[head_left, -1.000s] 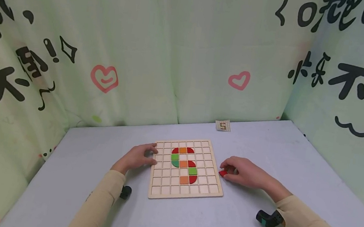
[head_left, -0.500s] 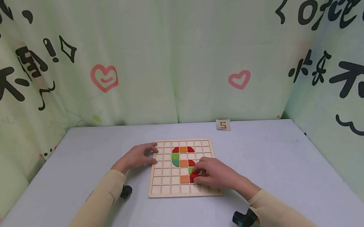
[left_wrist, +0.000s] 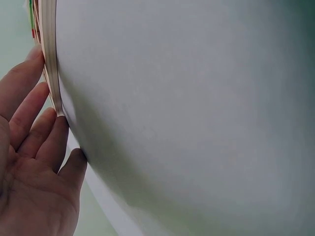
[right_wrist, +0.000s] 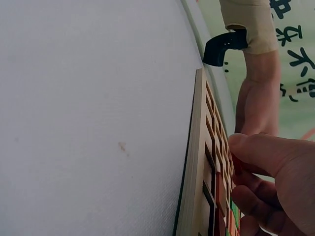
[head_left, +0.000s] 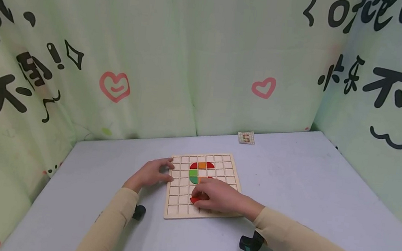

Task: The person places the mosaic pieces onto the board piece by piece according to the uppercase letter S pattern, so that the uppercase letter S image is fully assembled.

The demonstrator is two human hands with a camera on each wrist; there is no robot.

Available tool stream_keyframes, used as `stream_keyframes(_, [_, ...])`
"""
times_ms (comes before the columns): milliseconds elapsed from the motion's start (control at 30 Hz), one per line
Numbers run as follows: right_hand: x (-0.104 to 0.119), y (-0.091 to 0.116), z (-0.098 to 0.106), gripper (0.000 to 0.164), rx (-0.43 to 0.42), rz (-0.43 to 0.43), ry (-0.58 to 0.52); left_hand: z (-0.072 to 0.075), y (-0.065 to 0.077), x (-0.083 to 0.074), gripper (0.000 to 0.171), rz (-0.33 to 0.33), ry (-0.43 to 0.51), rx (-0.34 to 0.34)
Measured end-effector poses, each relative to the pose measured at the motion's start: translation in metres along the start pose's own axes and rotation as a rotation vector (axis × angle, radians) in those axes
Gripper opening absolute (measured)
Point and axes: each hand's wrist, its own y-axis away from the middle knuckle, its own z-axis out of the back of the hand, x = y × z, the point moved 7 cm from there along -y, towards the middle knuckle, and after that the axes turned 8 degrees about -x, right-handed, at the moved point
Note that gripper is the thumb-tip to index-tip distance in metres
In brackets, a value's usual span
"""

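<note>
A square wooden grid board lies on the table, with red, orange and green tiles set in its middle cells. My left hand rests at the board's left edge, fingers loosely extended; in the left wrist view its fingertips touch the board's side. Over the lower middle of the board, my right hand pinches a red tile with a rounded edge between thumb and fingers. That hand covers several of the lower tiles. A green tile and an orange tile show above it.
A small card with a figure on a grid lies near the table's back edge. Pale green curtains with black writing and pink hearts enclose the table. Dark wrist cameras hang below both sleeves.
My right hand has moved left from beside the board's right edge to over its lower middle, carrying the red tile. The left hand stays in place.
</note>
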Motion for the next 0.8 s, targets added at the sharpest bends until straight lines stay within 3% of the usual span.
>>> stream_keyframes(800, [0.0028, -0.0094, -0.0084, 0.013, 0.022, -0.013, 0.05, 0.0003, -0.001, 0.0014, 0.033, -0.015, 0.014, -0.004])
